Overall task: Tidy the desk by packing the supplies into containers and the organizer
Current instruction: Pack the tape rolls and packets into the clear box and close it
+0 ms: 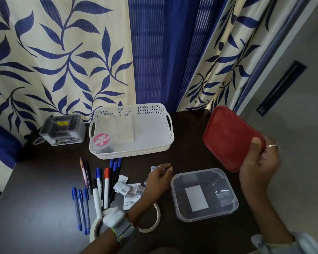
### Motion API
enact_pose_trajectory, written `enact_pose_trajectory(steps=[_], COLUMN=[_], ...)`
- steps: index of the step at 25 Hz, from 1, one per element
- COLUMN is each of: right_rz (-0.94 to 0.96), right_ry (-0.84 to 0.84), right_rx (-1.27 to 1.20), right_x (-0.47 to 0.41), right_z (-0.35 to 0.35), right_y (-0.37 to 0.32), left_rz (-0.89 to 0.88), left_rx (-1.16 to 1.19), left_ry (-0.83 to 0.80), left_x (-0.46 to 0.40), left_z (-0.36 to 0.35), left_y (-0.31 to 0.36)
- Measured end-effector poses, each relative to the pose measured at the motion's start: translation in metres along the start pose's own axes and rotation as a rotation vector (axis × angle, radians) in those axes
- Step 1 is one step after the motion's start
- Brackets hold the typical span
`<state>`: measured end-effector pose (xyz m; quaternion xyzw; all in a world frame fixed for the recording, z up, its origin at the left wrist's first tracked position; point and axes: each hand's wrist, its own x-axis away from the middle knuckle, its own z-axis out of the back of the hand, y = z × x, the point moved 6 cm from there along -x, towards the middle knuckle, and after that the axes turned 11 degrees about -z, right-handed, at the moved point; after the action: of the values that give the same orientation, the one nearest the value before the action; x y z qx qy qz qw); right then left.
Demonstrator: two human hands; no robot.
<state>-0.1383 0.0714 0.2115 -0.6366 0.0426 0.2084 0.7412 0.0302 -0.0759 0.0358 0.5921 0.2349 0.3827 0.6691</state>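
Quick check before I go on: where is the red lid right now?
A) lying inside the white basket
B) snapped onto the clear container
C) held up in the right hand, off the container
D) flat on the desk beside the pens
C: the right hand grips the red lid by its edge, raised above the desk, while the clear container sits open below it.

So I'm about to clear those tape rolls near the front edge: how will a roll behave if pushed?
The tape roll lies flat on the desk, so it should slide rather than roll. It looks like a thin, hollow ring, probably light. Stood on edge, it would likely roll away.
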Motion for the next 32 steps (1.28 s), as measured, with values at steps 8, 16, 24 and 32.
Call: enact_pose_trajectory(steps=[8, 16, 24, 32], right_rz=[-0.275, -0.459, -0.816, -0.947], right_ry=[-0.009, -0.295, -0.448, -0.527], right_rx=[-0.251, 0.080, 0.238, 0.350], right_x=[-0.006, -0.040, -0.054, -0.048], right_z=[-0.056, -0.051, -0.044, -0.059], right_y=[0.023, 0.142, 0.215, 0.245], left_rz=[0.165, 0.188, 0.325, 0.485], left_rx=[0.568, 0.489, 0.394, 0.469], left_ry=[-0.133, -0.153, -0.346, -0.272], left_x=[-0.049, -0.070, -0.075, -0.079], left_z=[-0.023, -0.019, -0.055, -0.055], left_y=[0.034, 0.013, -0.013, -0.044])
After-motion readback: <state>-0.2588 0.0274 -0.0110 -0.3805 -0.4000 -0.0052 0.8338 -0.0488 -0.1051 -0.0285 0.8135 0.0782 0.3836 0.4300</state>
